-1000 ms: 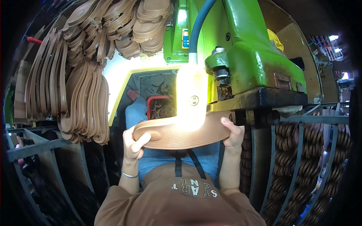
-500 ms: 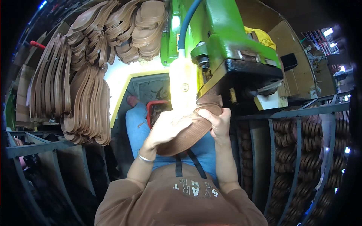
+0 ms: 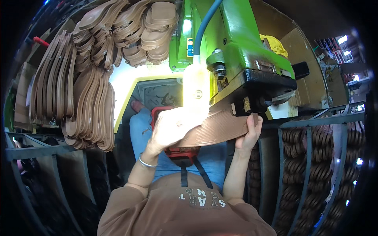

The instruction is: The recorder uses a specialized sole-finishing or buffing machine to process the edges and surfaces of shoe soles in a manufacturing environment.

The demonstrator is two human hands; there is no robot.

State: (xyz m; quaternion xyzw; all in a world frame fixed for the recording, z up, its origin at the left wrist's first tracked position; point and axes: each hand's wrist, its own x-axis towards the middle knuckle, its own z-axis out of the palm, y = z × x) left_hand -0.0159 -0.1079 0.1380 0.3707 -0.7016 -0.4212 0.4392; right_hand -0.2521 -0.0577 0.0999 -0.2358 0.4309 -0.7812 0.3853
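Flat brown textured rubber shoe sole (image 3: 220,128), held tilted at picture centre, its upper end tucked under the black head (image 3: 262,88) of the glossy green metal machine (image 3: 240,39) at one o'clock. Left hand (image 3: 171,128) lies across the sole's lower end at nine o'clock of it, fingers curled closed over it beneath a glaring lamp (image 3: 195,88); right hand (image 3: 249,135) grips its edge at three o'clock, fingers wrapped upward. Racked brown soles (image 3: 75,86) hang at ten o'clock, stacked dark brown soles (image 3: 315,165) stand in a metal frame at four o'clock.
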